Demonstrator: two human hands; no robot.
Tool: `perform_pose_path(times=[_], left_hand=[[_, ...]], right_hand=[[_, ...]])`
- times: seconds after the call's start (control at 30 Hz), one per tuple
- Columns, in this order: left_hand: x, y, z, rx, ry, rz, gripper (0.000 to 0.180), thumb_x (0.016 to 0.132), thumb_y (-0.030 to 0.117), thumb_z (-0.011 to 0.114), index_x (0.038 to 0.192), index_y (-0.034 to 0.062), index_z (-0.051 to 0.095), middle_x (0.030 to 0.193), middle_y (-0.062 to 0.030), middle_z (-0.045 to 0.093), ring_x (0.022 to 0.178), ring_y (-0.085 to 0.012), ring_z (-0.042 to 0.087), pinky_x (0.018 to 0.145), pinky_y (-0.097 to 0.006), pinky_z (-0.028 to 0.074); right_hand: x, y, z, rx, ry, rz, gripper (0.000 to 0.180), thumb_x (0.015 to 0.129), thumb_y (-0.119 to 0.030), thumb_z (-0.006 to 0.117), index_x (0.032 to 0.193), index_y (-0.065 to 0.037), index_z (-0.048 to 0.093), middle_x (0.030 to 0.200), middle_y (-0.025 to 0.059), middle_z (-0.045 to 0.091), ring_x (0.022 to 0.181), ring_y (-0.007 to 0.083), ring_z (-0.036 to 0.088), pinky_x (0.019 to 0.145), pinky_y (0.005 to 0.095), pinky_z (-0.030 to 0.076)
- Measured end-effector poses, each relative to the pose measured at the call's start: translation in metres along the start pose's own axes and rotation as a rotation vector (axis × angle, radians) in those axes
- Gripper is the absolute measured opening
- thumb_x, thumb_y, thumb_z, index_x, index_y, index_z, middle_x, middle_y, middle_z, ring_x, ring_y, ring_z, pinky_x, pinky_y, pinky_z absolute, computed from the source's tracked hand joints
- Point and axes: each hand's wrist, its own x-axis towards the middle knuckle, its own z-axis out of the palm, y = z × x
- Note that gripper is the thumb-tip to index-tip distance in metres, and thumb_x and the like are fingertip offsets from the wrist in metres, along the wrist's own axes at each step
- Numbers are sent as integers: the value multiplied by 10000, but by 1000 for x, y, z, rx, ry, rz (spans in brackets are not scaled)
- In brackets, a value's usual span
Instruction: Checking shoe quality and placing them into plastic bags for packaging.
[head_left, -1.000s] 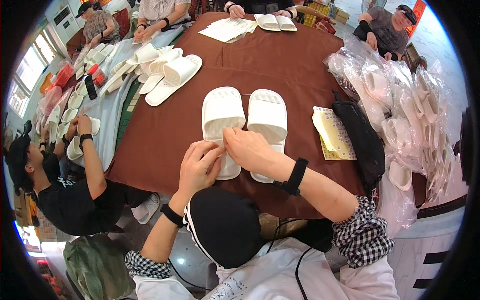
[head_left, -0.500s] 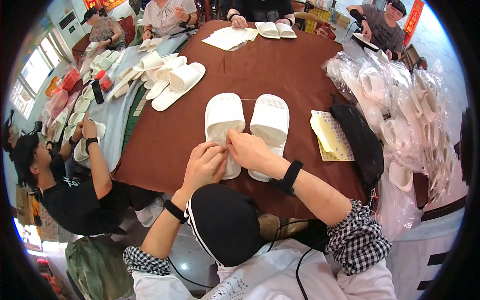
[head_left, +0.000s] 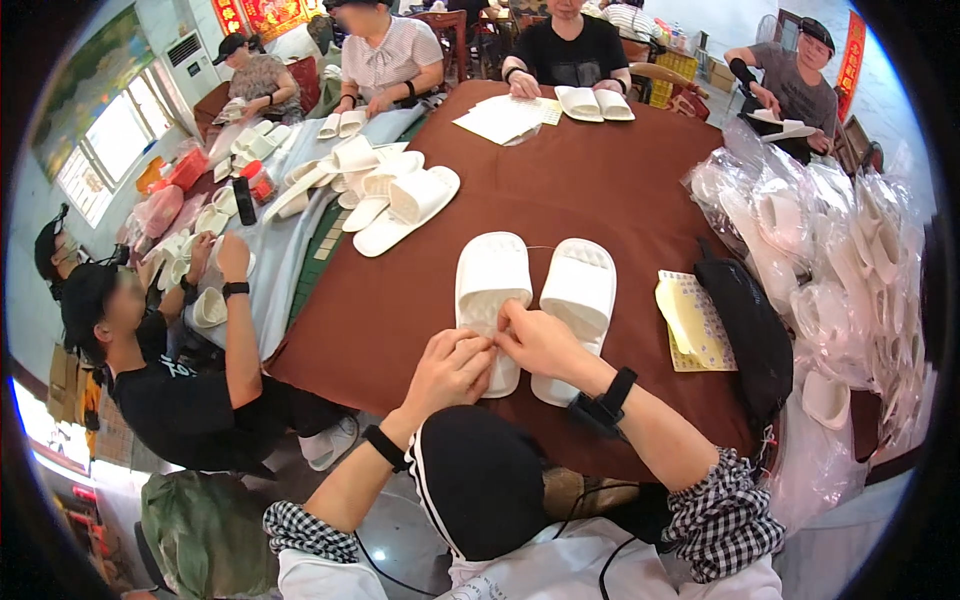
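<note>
A pair of white slippers lies in front of me on a brown cloth, toes away from me. A thin clear strand joins the left slipper (head_left: 493,262) and the right slipper (head_left: 578,290) near their toes. My left hand (head_left: 452,372) is closed, its fingertips pinched together over the left slipper's footbed, just behind the strap. Right against it, my right hand (head_left: 542,342) is closed too, fingers curled down at the same spot. Whatever is between the fingertips is hidden or too small to make out. The right slipper lies under my right wrist, untouched by the fingers.
Yellow and printed sticker sheets (head_left: 690,325) lie to the right beside a black pouch (head_left: 742,335). Plastic-bagged slippers (head_left: 820,250) heap along the right edge. More white slippers (head_left: 410,205) lie at the far left. Co-workers sit around; one person (head_left: 150,340) handles slippers at left.
The whole view has shifted, so the table and everything on it sit lower and farther right in the picture. My hands remain pinched together at the left slipper, with little visible change.
</note>
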Motion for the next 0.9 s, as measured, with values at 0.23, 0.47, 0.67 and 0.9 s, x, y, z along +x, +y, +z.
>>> perform_pose_path(times=[0.23, 0.47, 0.67, 0.9], left_hand=[[0, -4, 1, 19, -32, 1, 251, 777, 66, 707, 1026, 53, 675, 1100, -53, 639, 1093, -237, 589, 961, -395, 468], [1, -3, -2, 30, -7, 3, 252, 765, 43, 721, 1012, 50, 674, 1066, -65, 615, 1055, -260, 597, 932, -400, 488], [3, 1, -3, -1, -5, -1, 265, 763, 45, 723, 1024, 53, 672, 1054, -69, 598, 1054, -258, 593, 941, -404, 485], [1, 0, 0, 34, 9, 15, 218, 765, 46, 728, 978, 53, 687, 1076, -64, 634, 1078, -252, 596, 931, -390, 493]], right_hand=[[0, -4, -1, -75, 39, 53, 147, 932, -151, 562, 1005, -30, 522, 838, 194, 689, 813, 394, 667, 698, 483, 505], [-2, -2, 0, 26, 20, 25, 189, 920, -185, 585, 1021, -35, 529, 840, 200, 690, 815, 402, 670, 704, 495, 507], [-3, -5, -4, 18, -13, 59, 192, 905, -186, 591, 1020, -44, 529, 838, 199, 691, 810, 418, 667, 709, 516, 509], [-3, 0, 1, 53, 37, 34, 162, 919, -172, 562, 1010, -44, 526, 822, 208, 682, 802, 425, 662, 708, 527, 503]])
